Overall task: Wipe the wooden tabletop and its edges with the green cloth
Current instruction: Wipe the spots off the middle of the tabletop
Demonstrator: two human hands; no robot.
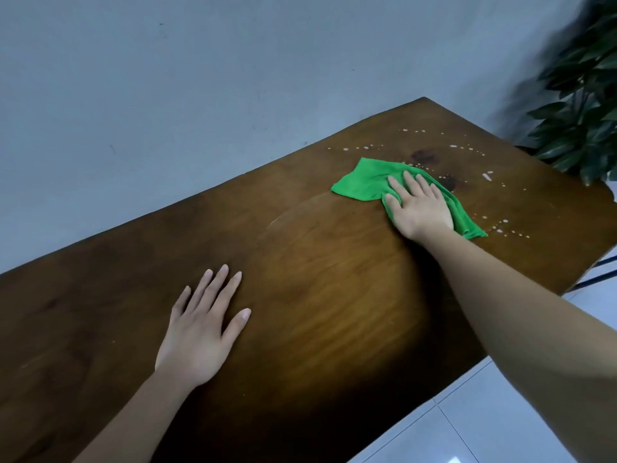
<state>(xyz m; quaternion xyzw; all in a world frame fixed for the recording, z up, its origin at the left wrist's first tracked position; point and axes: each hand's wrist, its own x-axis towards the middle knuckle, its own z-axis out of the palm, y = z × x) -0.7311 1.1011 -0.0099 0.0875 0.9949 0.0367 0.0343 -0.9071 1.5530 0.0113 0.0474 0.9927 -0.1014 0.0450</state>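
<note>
A dark wooden tabletop fills most of the view, running from lower left to upper right. The green cloth lies crumpled on its far right part, among small white droplets. My right hand presses flat on the cloth, fingers spread, thumb tucked into a fold. My left hand rests palm-down on the bare wood nearer to me, fingers apart, holding nothing. A faint curved wipe mark shows left of the cloth.
A grey wall runs along the table's far edge. A leafy plant stands beyond the far right corner. White floor tiles and a dark table leg show past the near right edge.
</note>
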